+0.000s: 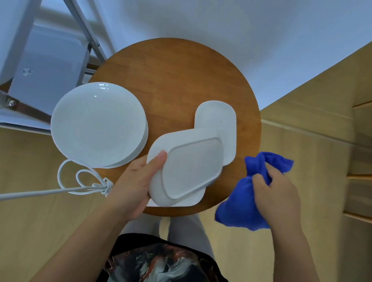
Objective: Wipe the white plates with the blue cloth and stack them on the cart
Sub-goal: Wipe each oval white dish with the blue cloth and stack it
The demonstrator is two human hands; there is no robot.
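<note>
We are holding a white plate [188,169] in our left hand [133,181] over the round table's [173,75] near edge, and squeezing the blue cloth [242,200] in our right hand [275,193].

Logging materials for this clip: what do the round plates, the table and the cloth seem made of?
Round plates: likely glazed ceramic, given the glossy white surface with glints.
Table: wood or wood veneer, with visible brown grain and a smooth finish.
Cloth: soft blue fabric, perhaps microfibre, with a fuzzy nap.
</note>
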